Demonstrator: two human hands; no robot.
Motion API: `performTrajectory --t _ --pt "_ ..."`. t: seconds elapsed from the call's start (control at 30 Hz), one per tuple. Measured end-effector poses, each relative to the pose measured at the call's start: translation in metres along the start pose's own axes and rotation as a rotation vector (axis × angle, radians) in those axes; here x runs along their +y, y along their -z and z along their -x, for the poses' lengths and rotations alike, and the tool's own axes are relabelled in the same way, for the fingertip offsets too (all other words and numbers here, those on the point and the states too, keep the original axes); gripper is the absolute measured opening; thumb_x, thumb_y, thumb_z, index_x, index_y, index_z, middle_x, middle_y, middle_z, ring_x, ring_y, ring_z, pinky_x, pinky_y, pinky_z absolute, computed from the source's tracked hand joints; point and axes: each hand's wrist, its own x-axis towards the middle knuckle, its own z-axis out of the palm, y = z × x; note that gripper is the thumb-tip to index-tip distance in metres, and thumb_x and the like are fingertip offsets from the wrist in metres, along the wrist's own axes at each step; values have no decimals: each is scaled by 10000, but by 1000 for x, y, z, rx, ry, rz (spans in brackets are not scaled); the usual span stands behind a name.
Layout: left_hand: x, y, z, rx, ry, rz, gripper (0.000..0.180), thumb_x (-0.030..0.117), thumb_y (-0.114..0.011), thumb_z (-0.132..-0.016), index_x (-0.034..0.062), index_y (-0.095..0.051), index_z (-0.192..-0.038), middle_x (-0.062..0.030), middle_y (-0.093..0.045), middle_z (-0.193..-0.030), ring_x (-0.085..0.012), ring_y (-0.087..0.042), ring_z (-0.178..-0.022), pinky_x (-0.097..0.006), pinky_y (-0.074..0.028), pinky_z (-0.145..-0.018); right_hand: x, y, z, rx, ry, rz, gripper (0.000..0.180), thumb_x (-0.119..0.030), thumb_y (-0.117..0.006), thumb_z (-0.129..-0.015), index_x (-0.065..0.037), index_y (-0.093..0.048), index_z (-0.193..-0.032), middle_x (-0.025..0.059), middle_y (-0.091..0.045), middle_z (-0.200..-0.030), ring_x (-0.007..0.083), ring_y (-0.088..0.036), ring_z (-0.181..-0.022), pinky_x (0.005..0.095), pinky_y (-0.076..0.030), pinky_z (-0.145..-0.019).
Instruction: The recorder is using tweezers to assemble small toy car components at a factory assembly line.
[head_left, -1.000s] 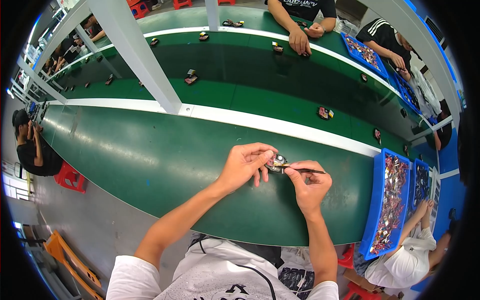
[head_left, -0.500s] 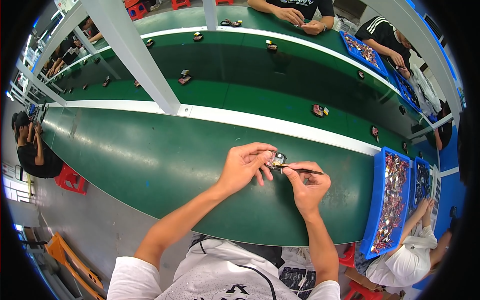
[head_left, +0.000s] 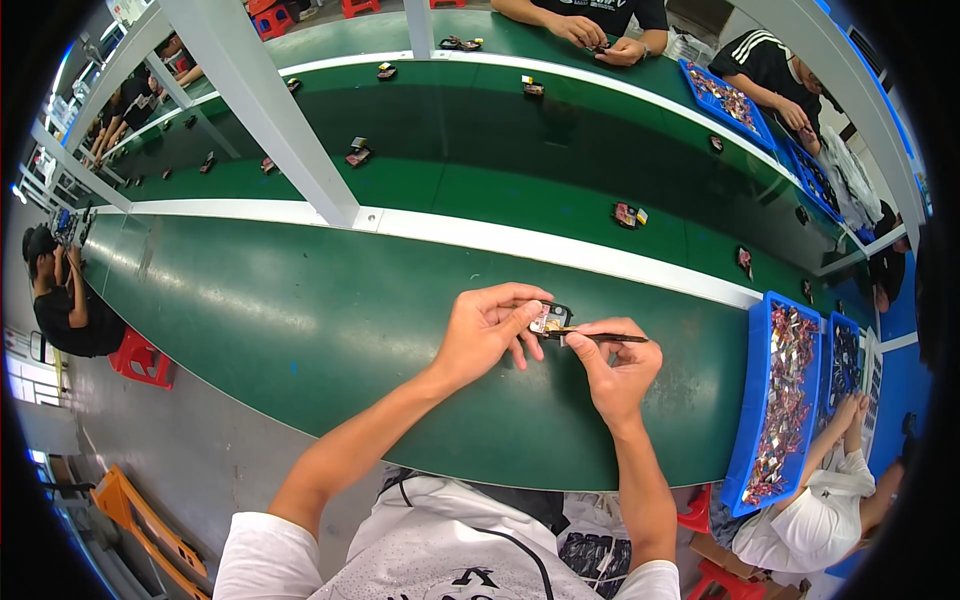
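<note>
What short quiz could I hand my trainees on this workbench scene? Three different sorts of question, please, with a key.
1. True or false: the right hand holds a thin dark tool.

2. Choose one. From the person's own viewpoint, where does the nearest blue tray of small parts stand?
A) To the left
B) To the right
C) Directly between the hands

3. Fill in the blank: the left hand holds a small black-framed device, and the tabletop below is coloured ____.

Key: 1. True. 2. B. 3. Green.
</note>
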Motion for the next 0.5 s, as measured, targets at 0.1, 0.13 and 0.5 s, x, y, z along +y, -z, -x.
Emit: performTrajectory --t 0.1,0.13,0.5 --pt "2 0 0 -17 11 -6 254 81 -610 -1005 -92 -637 -1189 -165 -695 -958 -199 -721 -671 -257 -558 -466 0 1 -1 -23 9 25 90 8 -819 -814 12 -749 -869 26 -701 -761 6 -415 -495 195 -273 -451" --pt "3 0 0 -21 17 -24 260 81 -622 -997 -93 -636 -1189 -165 -694 -959 -198 -721 -675 -256 -556 -462 -1 1 -1 -21 8 25 90 8 -819 -814 12 -749 -869 26 -701 -761 6 -415 -495 195 -273 -451" --pt "5 -1 0 21 13 1 262 64 -633 -985 -96 -619 -1192 -137 -674 -965 -181 -709 -672 -246 -541 -447 -7 -5 -1 6 68 76 112 22 -822 -790 -3 -750 -871 41 -711 -779 15 -426 -491 197 -283 -446"
